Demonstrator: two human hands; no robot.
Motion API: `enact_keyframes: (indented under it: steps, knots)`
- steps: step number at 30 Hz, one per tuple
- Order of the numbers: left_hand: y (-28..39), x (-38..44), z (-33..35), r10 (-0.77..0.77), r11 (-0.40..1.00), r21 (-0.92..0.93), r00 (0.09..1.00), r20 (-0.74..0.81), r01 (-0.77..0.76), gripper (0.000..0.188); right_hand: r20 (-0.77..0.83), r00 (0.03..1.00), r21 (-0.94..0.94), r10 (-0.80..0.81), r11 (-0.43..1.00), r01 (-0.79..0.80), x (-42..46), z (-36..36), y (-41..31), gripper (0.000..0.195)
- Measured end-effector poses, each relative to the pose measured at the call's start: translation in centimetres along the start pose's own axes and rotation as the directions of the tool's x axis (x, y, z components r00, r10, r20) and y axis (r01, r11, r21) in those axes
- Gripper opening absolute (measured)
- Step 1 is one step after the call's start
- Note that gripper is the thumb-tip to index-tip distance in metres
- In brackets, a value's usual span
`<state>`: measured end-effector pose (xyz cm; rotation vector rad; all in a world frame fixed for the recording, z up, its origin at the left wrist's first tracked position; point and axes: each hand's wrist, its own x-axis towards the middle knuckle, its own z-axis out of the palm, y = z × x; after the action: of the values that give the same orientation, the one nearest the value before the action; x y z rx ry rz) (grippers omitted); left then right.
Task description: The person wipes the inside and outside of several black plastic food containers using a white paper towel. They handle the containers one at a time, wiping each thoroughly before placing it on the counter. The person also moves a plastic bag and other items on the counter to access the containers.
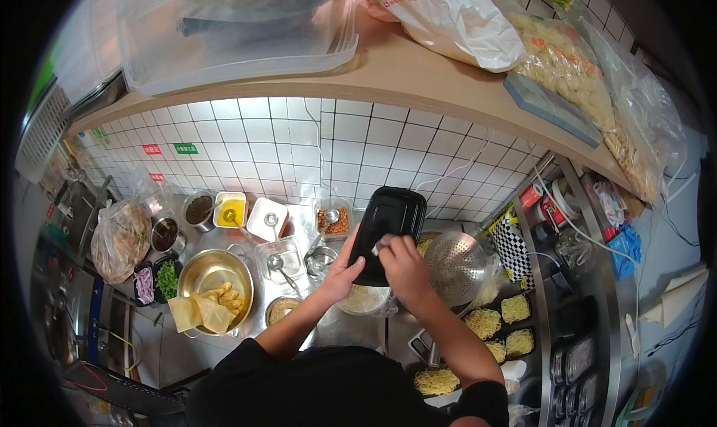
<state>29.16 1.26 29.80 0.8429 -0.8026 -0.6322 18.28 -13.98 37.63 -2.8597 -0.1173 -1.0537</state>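
Observation:
My left hand (343,271) grips a black plastic food tray (393,214) by its left edge, thumb on the near face. The tray is held tilted above the steel counter. My right hand (408,273) is against the same face with bent fingers, pinching a small white wad (377,248), perhaps tissue; the fingers hide most of it. Under the tray a round bowl (364,301) with pale contents is partly covered. To its right lies a perforated steel strainer (455,267). Black trays of noodles (482,323) stand near my right forearm.
A steel pot (187,276) with yellow gloves (224,301) stands left. Behind are a container of peanuts (339,221), a tub of yellow oil (224,203) and a spoon in a white tub (259,217). A wooden shelf (392,71) overhangs the counter. Metal racks (546,309) flank the right.

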Motion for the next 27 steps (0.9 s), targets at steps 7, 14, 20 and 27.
enact_keyframes:
  steps: [7, 14, 20, 27]
  knots:
    - [-0.1, -0.3, 0.1, -0.001, 0.998, -0.063, 1.000, -0.030, -0.001, 0.073, -0.102, 0.990, 0.142, 0.097, 0.987, -0.082, 2.5, -2.3, 0.2, 0.022]
    - [-0.3, -0.1, -0.1, 0.008, 0.999, -0.047, 0.999, -0.048, -0.010, 0.071, 0.025, 0.998, 0.100, -0.063, 0.993, 0.060, 0.5, 1.0, -0.7, 0.020]
    - [-0.1, -0.6, -0.8, -0.009, 0.981, 0.195, 0.999, -0.035, 0.016, 0.067, -0.018, 0.971, -0.008, -0.237, 0.972, 0.237, 3.2, -0.8, -0.4, 0.023]
    - [0.4, -1.1, -0.7, 0.063, 0.932, 0.359, 0.997, -0.046, -0.042, 0.060, -0.038, 0.980, -0.151, -0.195, 0.971, 0.187, 4.6, -0.6, 3.1, 0.024]
